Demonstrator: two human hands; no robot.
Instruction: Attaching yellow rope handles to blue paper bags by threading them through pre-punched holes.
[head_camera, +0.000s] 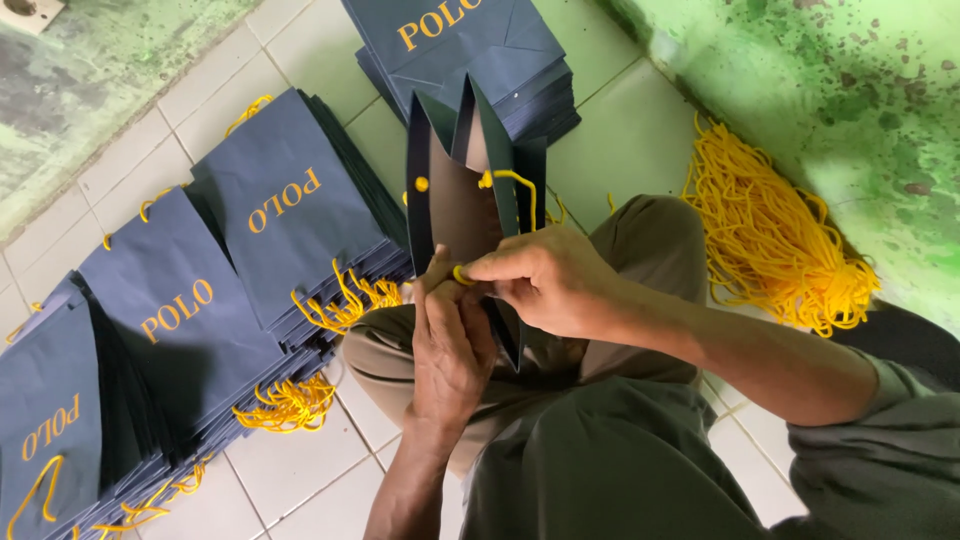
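Stacks of flat navy paper bags (250, 260) are fanning across the white tiled floor (300, 465) to your left, a heap of yellow cords (775, 250) lying right. You're holding an opened navy bag (465, 190) above your knees: your left hand (450, 345) is gripping its edge, your right hand (545, 280) pinching a yellow cord end (462, 274).

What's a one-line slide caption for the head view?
Both hands, left hand and right hand, work a yellow cord into an open navy paper bag.
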